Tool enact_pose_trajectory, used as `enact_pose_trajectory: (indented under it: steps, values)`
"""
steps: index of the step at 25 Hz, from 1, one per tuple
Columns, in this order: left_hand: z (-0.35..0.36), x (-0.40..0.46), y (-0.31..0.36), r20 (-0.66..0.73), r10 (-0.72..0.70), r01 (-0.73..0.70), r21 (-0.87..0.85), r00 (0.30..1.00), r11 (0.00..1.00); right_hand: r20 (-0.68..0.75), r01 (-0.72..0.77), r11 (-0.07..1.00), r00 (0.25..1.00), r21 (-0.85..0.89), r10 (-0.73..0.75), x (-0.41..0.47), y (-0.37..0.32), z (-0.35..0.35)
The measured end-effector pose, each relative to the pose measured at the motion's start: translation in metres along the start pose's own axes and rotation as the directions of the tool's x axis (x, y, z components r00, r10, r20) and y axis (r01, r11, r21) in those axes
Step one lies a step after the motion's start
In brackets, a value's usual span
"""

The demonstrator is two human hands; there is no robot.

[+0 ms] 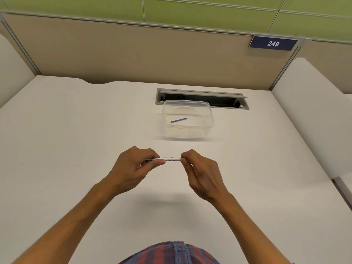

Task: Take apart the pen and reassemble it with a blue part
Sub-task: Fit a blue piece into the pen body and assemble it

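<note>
A white pen (170, 159) with dark print on its barrel is held level above the white desk (76, 149), between both hands. My left hand (131, 168) grips its left half, fingers wrapped over the barrel. My right hand (202, 172) pinches the pen's right end with thumb and fingertips, which hide that end. Farther back, a thin blue rod (178, 120) lies inside a clear plastic container (208, 119).
Behind the container is a grey cable slot (202, 97) cut into the desk. Beige partition walls (133, 54) close off the back and both sides, with a sign reading 249 (273, 43) at the upper right.
</note>
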State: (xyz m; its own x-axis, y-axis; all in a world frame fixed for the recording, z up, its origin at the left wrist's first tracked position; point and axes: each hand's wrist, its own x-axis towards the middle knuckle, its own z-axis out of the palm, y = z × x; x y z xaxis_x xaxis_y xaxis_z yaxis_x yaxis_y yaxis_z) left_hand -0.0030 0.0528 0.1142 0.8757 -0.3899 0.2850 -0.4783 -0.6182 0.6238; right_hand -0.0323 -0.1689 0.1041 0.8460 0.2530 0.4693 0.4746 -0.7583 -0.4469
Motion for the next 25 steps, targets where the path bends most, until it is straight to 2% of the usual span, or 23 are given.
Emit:
enact_pose_trajectory:
  steps: [4, 5, 7, 9, 10, 11, 13, 15, 16, 18, 20, 22, 25]
  values:
    - [-0.002, 0.0, 0.004, -0.084, 0.165, -0.151, 0.151, 0.983, 0.977, 0.105, -0.191, 0.948, 0.98, 0.254, 0.169, 0.0, -0.006, 0.0]
    - [-0.003, 0.001, 0.004, -0.1, 0.229, -0.202, 0.227, 0.968, 0.953, 0.15, -0.272, 0.892, 0.961, 0.361, 0.233, 0.001, -0.009, 0.0]
    - [-0.004, 0.003, 0.003, -0.121, 0.354, -0.284, 0.388, 0.927, 0.877, 0.261, -0.446, 0.689, 0.895, 0.571, 0.363, 0.006, -0.013, 0.0]
    - [-0.003, 0.003, 0.002, -0.119, 0.416, -0.315, 0.478, 0.901, 0.82, 0.342, -0.541, 0.523, 0.834, 0.659, 0.433, 0.01, -0.016, 0.001]
    - [-0.003, 0.003, 0.002, -0.116, 0.42, -0.318, 0.484, 0.9, 0.815, 0.347, -0.551, 0.501, 0.825, 0.667, 0.446, 0.011, -0.017, 0.002]
    - [-0.004, 0.004, 0.001, -0.114, 0.408, -0.312, 0.471, 0.906, 0.825, 0.321, -0.539, 0.531, 0.833, 0.654, 0.45, 0.011, -0.017, 0.003]
    - [-0.005, 0.006, 0.0, -0.093, 0.336, -0.278, 0.384, 0.937, 0.88, 0.207, -0.452, 0.724, 0.89, 0.522, 0.406, 0.007, -0.016, 0.005]
    - [-0.006, 0.006, 0.0, -0.058, 0.216, -0.197, 0.235, 0.975, 0.952, 0.088, -0.298, 0.919, 0.954, 0.258, 0.285, 0.004, -0.012, 0.006]
    - [-0.007, 0.005, -0.001, -0.036, 0.148, -0.141, 0.15, 0.988, 0.979, 0.037, -0.215, 0.966, 0.977, 0.144, 0.212, 0.003, -0.01, 0.005]
    - [-0.009, 0.005, -0.002, 0.02, 0.024, -0.024, -0.02, 1.0, 1.0, -0.021, -0.089, 0.996, 0.996, 0.024, 0.089, 0.004, -0.005, 0.003]
    - [-0.012, 0.006, -0.002, 0.059, -0.031, 0.039, -0.147, 0.998, 0.988, -0.014, -0.03, 1.0, 0.999, -0.005, 0.03, 0.005, -0.004, 0.002]
    - [-0.013, 0.007, -0.001, 0.037, -0.019, 0.024, -0.152, 0.999, 0.988, 0.003, -0.049, 0.998, 0.999, 0.047, 0.049, 0.004, -0.004, 0.002]
    - [-0.011, 0.007, 0.001, -0.078, 0.064, -0.068, -0.046, 0.995, 0.997, 0.085, -0.201, 0.95, 0.979, 0.241, 0.186, 0.009, -0.009, 0.001]
